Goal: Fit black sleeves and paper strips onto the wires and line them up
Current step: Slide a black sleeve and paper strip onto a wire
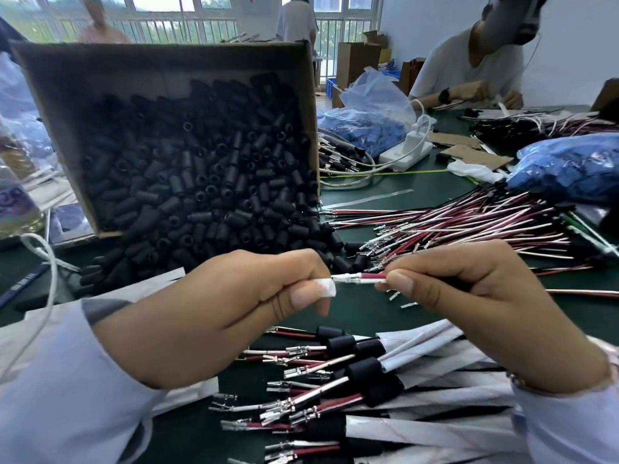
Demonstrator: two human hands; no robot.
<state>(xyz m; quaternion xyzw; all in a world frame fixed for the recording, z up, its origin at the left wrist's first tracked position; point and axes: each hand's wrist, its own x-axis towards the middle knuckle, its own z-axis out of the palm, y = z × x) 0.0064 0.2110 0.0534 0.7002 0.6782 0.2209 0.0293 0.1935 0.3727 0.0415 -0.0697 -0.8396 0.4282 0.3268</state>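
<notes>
The left hand (234,306) pinches a white paper strip (326,289). The right hand (469,296) pinches a red-and-white wire (365,278), its metal tip meeting the strip between them. Black sleeves (201,182) fill a box beyond the left hand. Sleeved wires (335,380) lie on the counter (368,316) beneath both.

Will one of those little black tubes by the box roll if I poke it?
Probably: the black tubes look round and short, so one lying sideways may roll on the table. They seem light, heaped loosely in the box.
</notes>
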